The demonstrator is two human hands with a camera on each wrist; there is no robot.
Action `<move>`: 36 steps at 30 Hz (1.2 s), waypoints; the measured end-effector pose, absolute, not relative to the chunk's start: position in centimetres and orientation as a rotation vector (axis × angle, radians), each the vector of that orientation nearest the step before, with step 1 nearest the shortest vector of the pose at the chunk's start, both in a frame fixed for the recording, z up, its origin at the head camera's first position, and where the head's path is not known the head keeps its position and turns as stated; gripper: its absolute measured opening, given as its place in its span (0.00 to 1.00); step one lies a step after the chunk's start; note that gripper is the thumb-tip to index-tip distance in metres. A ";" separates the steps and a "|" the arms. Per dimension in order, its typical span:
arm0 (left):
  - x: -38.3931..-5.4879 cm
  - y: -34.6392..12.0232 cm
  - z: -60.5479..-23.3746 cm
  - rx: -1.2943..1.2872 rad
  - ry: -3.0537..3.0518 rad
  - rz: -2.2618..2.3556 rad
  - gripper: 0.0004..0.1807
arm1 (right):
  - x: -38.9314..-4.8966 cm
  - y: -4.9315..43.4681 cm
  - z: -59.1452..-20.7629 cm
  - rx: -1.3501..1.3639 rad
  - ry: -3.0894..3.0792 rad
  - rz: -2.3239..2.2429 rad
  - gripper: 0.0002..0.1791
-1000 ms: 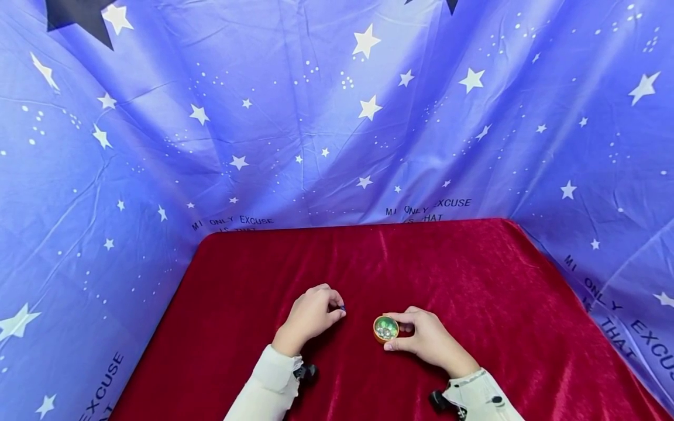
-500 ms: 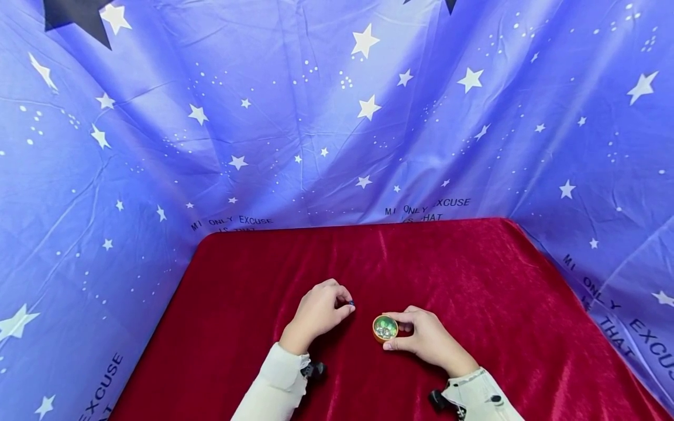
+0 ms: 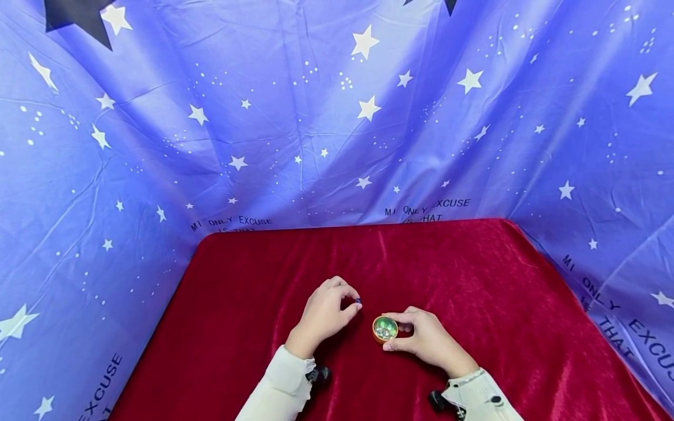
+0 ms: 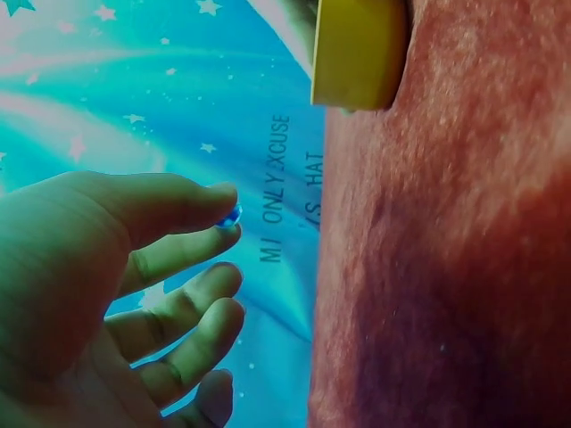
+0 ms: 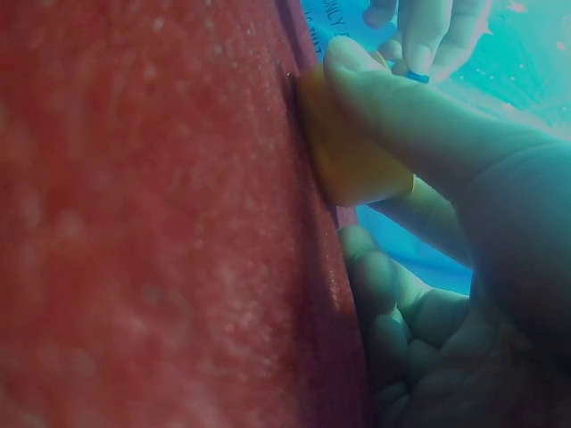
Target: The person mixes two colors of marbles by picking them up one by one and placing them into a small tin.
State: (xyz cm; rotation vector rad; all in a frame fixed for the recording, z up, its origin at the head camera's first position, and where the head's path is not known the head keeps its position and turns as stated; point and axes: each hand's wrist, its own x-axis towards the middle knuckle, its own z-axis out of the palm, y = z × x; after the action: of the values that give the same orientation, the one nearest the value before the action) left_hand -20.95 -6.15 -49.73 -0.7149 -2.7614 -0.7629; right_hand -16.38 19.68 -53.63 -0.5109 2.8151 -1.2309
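Observation:
My left hand pinches a small shiny blue gem between thumb and index finger, its other fingers loosely bent. It is raised over the red cloth, just left of a small round yellow container. Thumb and fingers of my right hand grip that container by its side on the cloth. In the head view the container's inside looks green, with several clear shiny pieces in it. The left wrist view shows only the yellow outer wall.
Red velvet cloth covers the table under both hands. A blue curtain with white stars and printed words surrounds the table at the back and sides. Dark wrist devices sit at both pale sleeves.
My left hand has moved right and slightly farther back, bringing the blue gem closer to the yellow container. The right hand and the container have stayed in place.

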 end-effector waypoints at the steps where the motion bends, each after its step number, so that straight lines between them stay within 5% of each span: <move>1: -20.9 -6.1 -49.7 -0.724 -2.754 -0.763 0.06 | -16.4 19.7 -53.6 -0.512 2.816 -1.227 0.33; 36: -18.9 -3.1 -50.3 -1.034 -2.731 -0.596 0.08 | -16.3 19.8 -53.5 -0.512 2.793 -1.210 0.32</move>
State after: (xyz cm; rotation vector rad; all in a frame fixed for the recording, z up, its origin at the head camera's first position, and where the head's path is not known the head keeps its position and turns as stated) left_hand -18.92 -3.13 -50.26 -1.0337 -2.7311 -0.5961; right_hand -16.30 19.80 -53.48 -0.5125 2.7934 -1.2098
